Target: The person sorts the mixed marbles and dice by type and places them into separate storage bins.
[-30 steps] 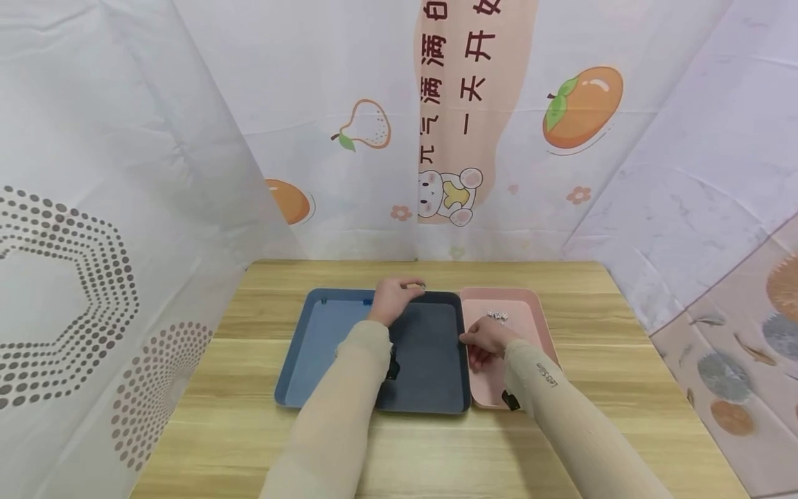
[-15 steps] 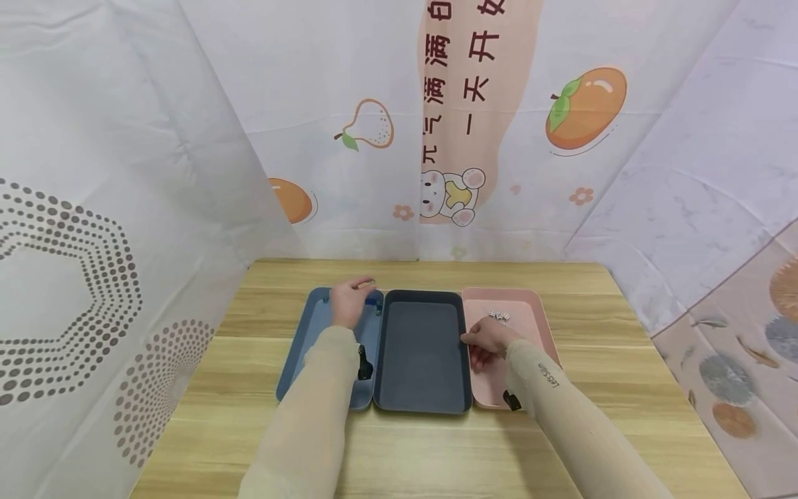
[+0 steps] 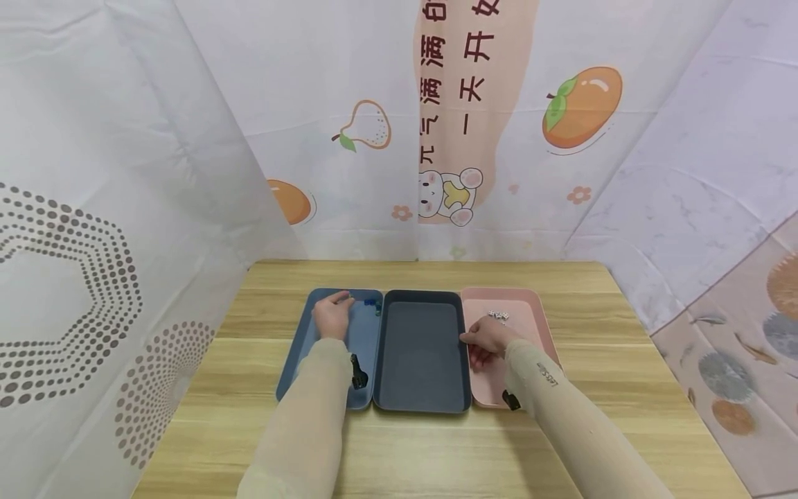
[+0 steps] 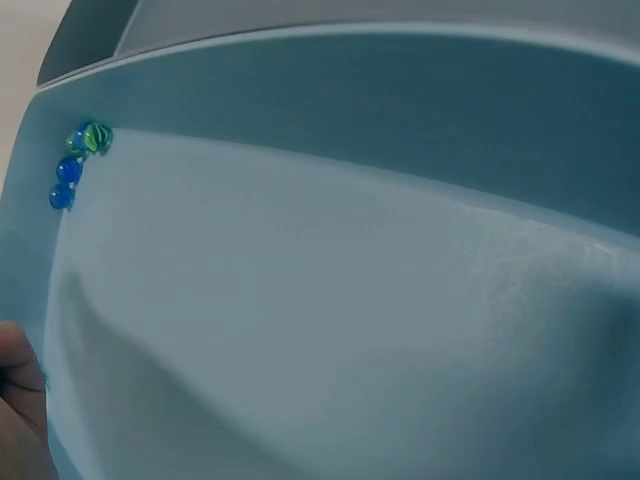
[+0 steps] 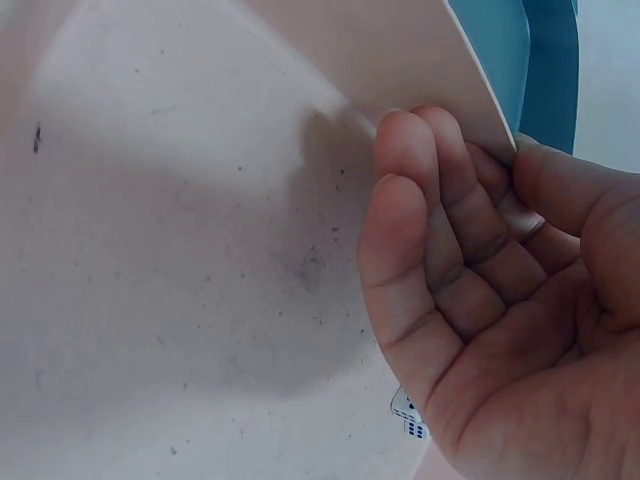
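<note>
My left hand is over the back left of the blue tray, thumb and forefinger pinching a tiny glassy marble. Only the edge of that hand enters the left wrist view. Several blue and green marbles lie along the tray's wall at its back right corner. On the right, my right hand grips the side wall of the pink tray: the thumb is at the rim and the other fingers curl inside. Several white dice lie toward the back of the pink tray.
A dark grey tray stands between the blue and pink ones, rims side by side. All three sit on a wood-grain table. A printed curtain hangs behind the table, and others flank it.
My left hand has moved left from the back of the dark tray to the blue tray, then lower toward its back left corner. My right hand has stayed at the pink tray's wall.
</note>
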Demonstrator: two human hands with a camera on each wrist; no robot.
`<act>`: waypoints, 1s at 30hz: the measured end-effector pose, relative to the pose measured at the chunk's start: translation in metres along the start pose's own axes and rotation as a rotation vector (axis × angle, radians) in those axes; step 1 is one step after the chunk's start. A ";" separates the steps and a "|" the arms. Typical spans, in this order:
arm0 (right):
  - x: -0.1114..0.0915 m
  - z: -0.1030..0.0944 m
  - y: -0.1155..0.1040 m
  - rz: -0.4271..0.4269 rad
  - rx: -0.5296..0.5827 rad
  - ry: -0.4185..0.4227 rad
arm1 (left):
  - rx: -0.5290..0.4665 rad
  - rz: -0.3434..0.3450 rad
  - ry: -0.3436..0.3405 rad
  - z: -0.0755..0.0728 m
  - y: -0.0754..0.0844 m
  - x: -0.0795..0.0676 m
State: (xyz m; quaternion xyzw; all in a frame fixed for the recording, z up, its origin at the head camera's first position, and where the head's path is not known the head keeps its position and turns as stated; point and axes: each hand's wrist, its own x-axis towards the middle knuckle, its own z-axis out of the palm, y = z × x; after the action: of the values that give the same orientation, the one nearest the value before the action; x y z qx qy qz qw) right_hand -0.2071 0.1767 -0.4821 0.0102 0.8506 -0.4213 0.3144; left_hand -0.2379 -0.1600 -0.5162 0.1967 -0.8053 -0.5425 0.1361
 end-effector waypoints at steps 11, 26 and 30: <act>0.001 -0.001 0.000 -0.002 -0.007 -0.005 | 0.093 -0.126 0.049 -0.004 -0.011 -0.005; 0.002 0.000 0.000 -0.017 0.001 -0.013 | 0.161 -0.220 0.032 -0.002 -0.012 -0.008; 0.001 -0.001 0.001 -0.005 0.010 -0.014 | 0.193 -0.233 0.014 0.000 -0.011 -0.006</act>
State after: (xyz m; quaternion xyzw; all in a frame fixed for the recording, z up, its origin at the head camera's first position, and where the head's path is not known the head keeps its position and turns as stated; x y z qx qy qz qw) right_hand -0.2087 0.1780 -0.4828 0.0065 0.8461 -0.4267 0.3193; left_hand -0.2309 -0.1604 -0.5265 0.3049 -0.8244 -0.4733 0.0584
